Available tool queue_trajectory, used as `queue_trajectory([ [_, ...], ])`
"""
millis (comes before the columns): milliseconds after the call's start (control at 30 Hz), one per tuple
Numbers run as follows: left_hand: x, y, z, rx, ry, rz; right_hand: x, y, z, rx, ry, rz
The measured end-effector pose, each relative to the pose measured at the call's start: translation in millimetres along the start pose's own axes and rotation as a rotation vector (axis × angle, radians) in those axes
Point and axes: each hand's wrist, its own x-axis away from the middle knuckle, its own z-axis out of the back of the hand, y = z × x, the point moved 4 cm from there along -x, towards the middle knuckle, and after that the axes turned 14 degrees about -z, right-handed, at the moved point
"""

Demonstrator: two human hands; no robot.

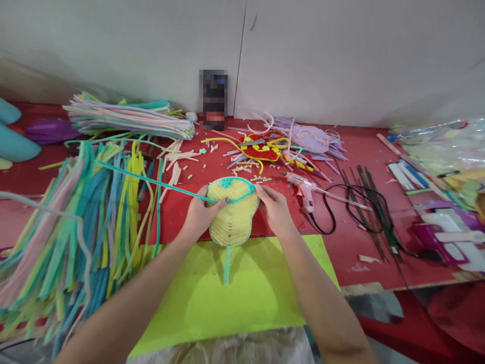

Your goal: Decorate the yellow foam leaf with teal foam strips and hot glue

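A pale yellow fan-shaped piece made of pipe cleaners [230, 220], edged in teal, is held up in front of me with its teal handle [227, 265] pointing down. My left hand [200, 215] grips its left side, the thumb lying across the front. At the upper right edge, the fingertips of my right hand [278, 207] pinch a teal pipe cleaner [172, 186]. That strand curves over the yellow face, passes by my left thumb and runs out to the left. A small teal curled knot [226, 183] sits near the fan's top.
Loose pipe cleaners [76, 227] heap at the left, with a bundle [132, 119] behind. A pink glue gun [305, 192] with a black cord lies right of the fan, near dark stems [366, 202]. Lilac pieces [310, 139] lie behind. Lime sheet [220, 308] covers the table front.
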Motion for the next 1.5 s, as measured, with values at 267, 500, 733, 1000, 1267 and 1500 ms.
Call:
queue_trajectory([
  [267, -0.5, 1.4, -1.1, 0.019, -0.038, -0.008, 1.0, -2.0, 0.8, 0.024, 0.014, -0.001],
  [500, 0.7, 3.0, -0.5, -0.02, 0.0, -0.009, 2.1, -2.7, -0.4, 0.027, 0.015, 0.003],
  [733, 0.6, 5.1, -0.3, -0.022, 0.019, -0.01, 3.4, -5.0, -2.8, 0.066, -0.073, 0.007],
  [1000, 0.4, 1.2, -1.9, 0.009, -0.034, -0.023, 3.0, -2.8, -1.3, 0.066, 0.003, 0.04],
  [1267, 0.2, 2.2, -3.2, -0.015, -0.049, -0.038, 2.4, -2.8, -0.4, 0.067, 0.015, 0.058],
  [1500, 1.6, 2.9, -4.3, -0.016, -0.052, -0.052, 1.5, -2.5, 2.0, 0.045, 0.028, 0.041],
])
